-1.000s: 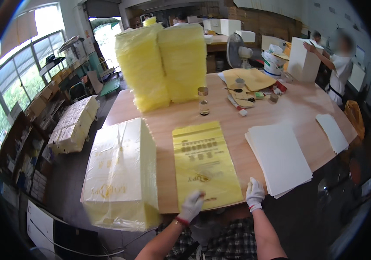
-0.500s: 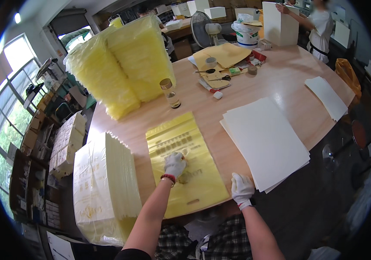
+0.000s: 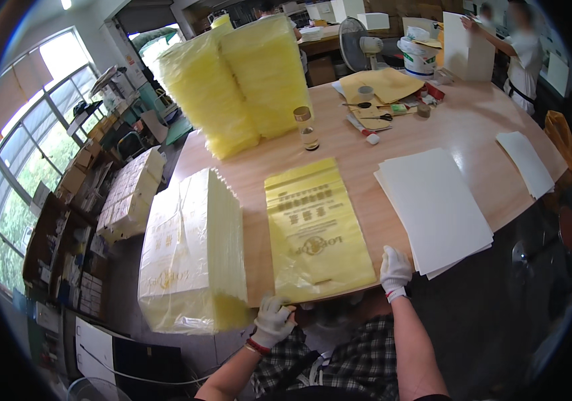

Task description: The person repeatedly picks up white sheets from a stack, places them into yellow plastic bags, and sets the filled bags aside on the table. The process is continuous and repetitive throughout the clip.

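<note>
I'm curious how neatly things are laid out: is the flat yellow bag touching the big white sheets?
Apart: the head view shows a strip of table between the flat yellow bag and the big white sheets.

The left gloved hand (image 3: pixel 272 323) has drawn back off the printed yellow plastic bag (image 3: pixel 318 230) to the near edge of the bench (image 3: pixel 255 230).

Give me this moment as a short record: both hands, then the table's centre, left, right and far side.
Left hand: gloved, by the table's near edge; grip unclear
Right hand: gloved, between yellow bag and white sheets
Centre: yellow bag, lying flat
Left: pale yellow stack
Right: white sheets, stacked unevenly
Far side: tall yellow piles, bottle, scissors
</note>
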{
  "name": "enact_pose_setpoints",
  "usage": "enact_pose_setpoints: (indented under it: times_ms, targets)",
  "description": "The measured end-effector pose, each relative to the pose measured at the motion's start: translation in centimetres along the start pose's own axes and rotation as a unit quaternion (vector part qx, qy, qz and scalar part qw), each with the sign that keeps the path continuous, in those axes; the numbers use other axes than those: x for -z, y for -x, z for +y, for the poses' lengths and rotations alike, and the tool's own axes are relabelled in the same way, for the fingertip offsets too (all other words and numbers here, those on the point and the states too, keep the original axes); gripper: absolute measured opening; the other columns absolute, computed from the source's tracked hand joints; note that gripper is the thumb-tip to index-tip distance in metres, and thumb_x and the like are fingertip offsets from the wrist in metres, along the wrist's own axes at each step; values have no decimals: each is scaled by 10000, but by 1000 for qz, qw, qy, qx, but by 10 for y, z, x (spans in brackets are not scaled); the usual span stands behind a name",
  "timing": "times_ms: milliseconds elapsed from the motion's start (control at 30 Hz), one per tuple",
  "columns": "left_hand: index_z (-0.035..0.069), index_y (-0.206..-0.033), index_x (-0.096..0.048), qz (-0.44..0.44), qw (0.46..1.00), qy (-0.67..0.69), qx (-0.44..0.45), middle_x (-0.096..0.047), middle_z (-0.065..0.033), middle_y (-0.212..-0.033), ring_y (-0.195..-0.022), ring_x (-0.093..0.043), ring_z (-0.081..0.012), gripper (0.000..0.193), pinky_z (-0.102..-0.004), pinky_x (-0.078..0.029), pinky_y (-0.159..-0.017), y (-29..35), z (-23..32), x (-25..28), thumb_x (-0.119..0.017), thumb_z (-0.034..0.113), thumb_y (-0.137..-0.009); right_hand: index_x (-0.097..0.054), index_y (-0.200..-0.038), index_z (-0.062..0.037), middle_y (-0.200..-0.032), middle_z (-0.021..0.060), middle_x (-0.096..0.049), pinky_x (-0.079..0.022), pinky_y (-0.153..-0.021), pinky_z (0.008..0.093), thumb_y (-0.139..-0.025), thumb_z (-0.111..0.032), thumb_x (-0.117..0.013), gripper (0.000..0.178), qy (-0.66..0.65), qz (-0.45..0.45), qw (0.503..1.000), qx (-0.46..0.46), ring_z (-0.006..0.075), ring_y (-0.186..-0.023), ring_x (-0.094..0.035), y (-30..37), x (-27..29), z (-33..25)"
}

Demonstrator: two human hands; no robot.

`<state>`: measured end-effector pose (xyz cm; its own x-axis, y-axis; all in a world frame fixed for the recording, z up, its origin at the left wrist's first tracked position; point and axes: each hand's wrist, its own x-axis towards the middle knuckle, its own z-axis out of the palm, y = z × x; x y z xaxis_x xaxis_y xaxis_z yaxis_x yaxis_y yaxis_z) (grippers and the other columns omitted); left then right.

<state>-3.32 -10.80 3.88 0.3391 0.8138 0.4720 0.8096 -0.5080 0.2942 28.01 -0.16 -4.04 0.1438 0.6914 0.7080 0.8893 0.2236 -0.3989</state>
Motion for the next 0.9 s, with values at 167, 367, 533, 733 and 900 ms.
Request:
enact_pose_setpoints:
  times_ms: [167,367,533,733,900]
  targets:
    - [60,-791,-578,34,993,104,37,-558,-93,-829,-813,-537,-315,201,-397,-441,-734,-50,11,-20,-681,99,-624,-571,-956,-99,-854,101,-606,-463,-665,412,-768,-92,-567,188,13,-26,999,-12,310,-765,-563,3,-1,3]
    - [106,-727,-615,-30,992,-3,125,-587,-84,-850,-895,-510,-290,188,-421,-372,-824,-59,-13,-100,-619,294,-725,-575,-949,-108,-861,103,-601,-455,-701,416,-775,-112,-559,175,22,-53,998,-19,313,-805,-556,10,-5,2]
    - [74,-730,-603,-185,946,169,205,-578,-148,-733,-792,-527,-322,264,-423,-404,-704,-87,-20,-74,-553,320,-811,-576,-965,-29,-937,160,-615,-475,-766,371,-829,-77,-549,147,-171,-19,977,-129,300,-852,-593,17,12,-20]
    - [75,-766,-592,-196,958,155,141,-590,-162,-731,-685,-586,-325,249,-407,-451,-593,-87,-33,-67,-504,295,-843,-570,-1023,-11,-858,63,-619,-473,-718,262,-798,-282,-673,367,-533,-247,664,-462,144,-798,-581,33,5,-135]
    - [51,-835,-612,-91,872,386,289,-628,-121,-706,-661,-610,-227,252,-343,-477,-641,-90,-47,-57,-479,264,-861,-604,-822,-35,-667,21,-591,-426,-589,253,-789,-328,-662,300,-421,-289,768,-387,140,-606,-531,-1,-29,-140]
